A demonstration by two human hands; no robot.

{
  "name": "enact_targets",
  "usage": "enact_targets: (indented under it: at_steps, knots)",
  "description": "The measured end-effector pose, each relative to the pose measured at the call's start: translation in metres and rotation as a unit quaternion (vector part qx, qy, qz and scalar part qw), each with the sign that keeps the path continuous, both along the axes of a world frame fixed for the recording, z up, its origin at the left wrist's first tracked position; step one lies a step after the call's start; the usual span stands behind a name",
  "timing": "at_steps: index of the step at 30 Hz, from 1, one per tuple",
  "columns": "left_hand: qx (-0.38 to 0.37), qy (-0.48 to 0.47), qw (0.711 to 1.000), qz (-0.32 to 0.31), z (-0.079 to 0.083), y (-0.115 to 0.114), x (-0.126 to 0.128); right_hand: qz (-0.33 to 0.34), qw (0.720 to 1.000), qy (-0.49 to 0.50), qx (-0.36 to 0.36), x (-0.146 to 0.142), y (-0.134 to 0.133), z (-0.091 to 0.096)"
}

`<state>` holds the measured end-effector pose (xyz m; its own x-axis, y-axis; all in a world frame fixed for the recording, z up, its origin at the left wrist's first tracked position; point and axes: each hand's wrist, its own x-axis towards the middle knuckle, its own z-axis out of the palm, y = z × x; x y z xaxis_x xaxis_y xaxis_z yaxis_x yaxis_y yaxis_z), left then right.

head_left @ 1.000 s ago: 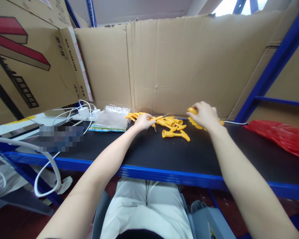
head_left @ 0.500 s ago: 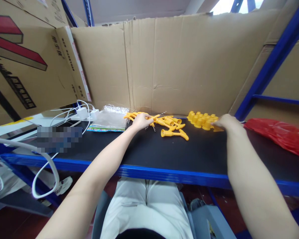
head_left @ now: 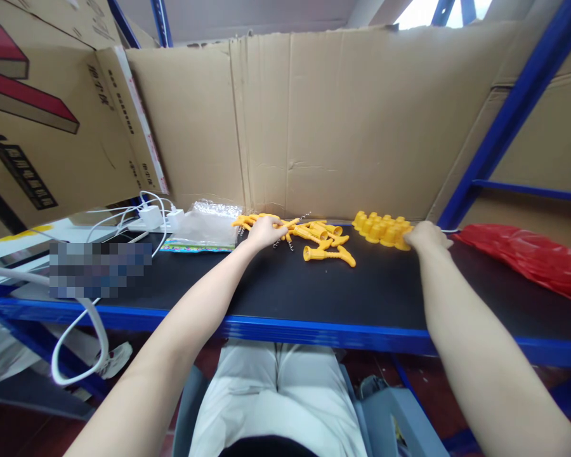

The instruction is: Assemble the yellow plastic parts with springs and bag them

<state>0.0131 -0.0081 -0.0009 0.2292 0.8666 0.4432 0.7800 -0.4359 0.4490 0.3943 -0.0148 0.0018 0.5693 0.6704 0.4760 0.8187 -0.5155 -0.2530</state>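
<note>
The left hand (head_left: pixel 265 233) reaches to the far side of a black work surface (head_left: pixel 333 298), thumb and fingers pinched on a yellow corkscrew piece (head_left: pixel 292 223) whose metal spiral points to the far right. Around and behind that hand lies a loose heap of yellow handle parts (head_left: pixel 314 233), some with round sockets, others with small metal spirals showing near the fingers. One yellow hooked handle (head_left: pixel 320 254) lies on the near side of the heap, its socket to the left and its curved end to the right. Right of the heap, yellow cups (head_left: pixel 377 230) stand close together in rows. The right hand (head_left: pixel 427 240) is at their right end, fingers curled against the last cups; whether it grasps one or only touches it, I cannot tell. Farther right lies a crumpled red plastic bag (head_left: pixel 523 254). Left of the heap is a clear plastic packet (head_left: pixel 202 228) with a colourful near edge, and beyond it to the left sit white plug adapters (head_left: pixel 150 217) with white cables. A cardboard panel (head_left: pixel 361 127) rises along the far side, and a blue beam (head_left: pixel 314 333) runs along the near edge.
</note>
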Motion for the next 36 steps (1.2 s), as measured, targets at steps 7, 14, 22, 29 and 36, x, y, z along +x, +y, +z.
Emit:
enact_targets:
  at_steps: [7,14,22,29,36]
  knots:
    - [0.015,0.045,0.998,0.04,0.003,0.003,-0.007,-0.051,0.984,0.147,-0.081,-0.014,-0.011,0.01]
    - [0.094,0.081,0.982,0.145,0.011,0.01,-0.018,0.015,0.994,0.106,0.004,-0.038,-0.023,0.029]
    - [0.146,0.284,0.945,0.076,0.038,0.036,-0.025,0.108,0.994,0.023,-0.013,-0.071,-0.024,0.032]
    - [0.032,0.38,0.922,0.061,0.033,0.06,-0.026,0.156,0.987,-0.026,-0.027,-0.087,-0.022,0.026]
    - [-0.049,0.37,0.925,0.075,0.022,0.068,-0.023,0.198,0.978,-0.061,-0.032,-0.102,-0.024,0.023]
